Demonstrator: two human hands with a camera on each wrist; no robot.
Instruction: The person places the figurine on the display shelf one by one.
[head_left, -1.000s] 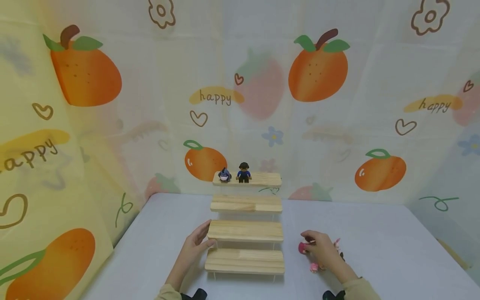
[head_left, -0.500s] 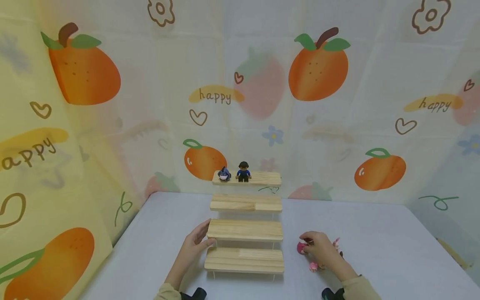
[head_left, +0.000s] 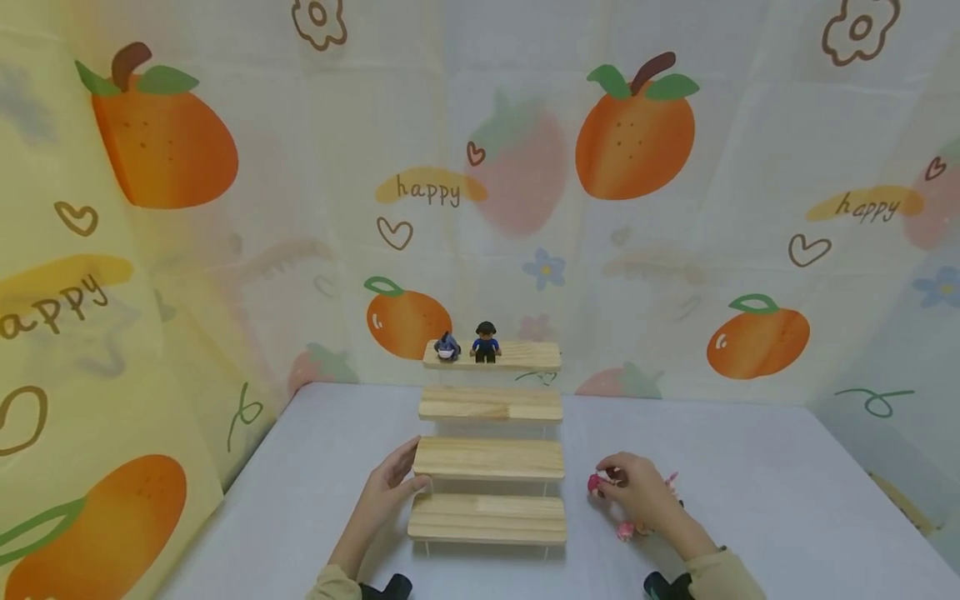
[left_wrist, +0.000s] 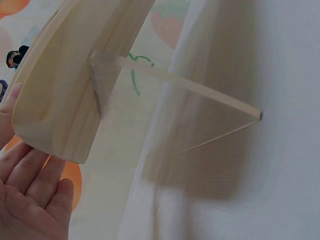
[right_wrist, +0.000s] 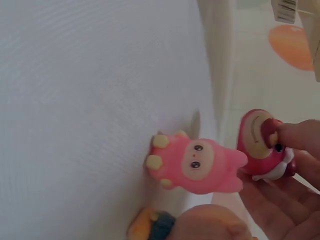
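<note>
A four-step wooden display stand (head_left: pixel 489 457) rises from the white table (head_left: pixel 750 467). My left hand (head_left: pixel 392 488) rests with straight fingers against the left end of the second step (left_wrist: pixel 60 100). My right hand (head_left: pixel 633 492) pinches a small round pink figure (head_left: pixel 595 484) (right_wrist: pixel 262 145) just above the table, right of the stand. A pink big-eared figure (right_wrist: pixel 192 165) lies on the table under that hand, beside a small orange-and-blue toy (right_wrist: pixel 150 225). On the top step stand a grey shark figure (head_left: pixel 447 347) and a dark-haired figure in blue (head_left: pixel 485 342).
Fruit-printed fabric walls (head_left: pixel 675 208) close in the table at the back and on both sides. The stand's steps sit on thin clear supports (left_wrist: pixel 200 90). Bare tabletop lies left of the stand and at the far right.
My right hand has lifted the round pink figure slightly up and to the left. The left hand has stayed at the stand's second step.
</note>
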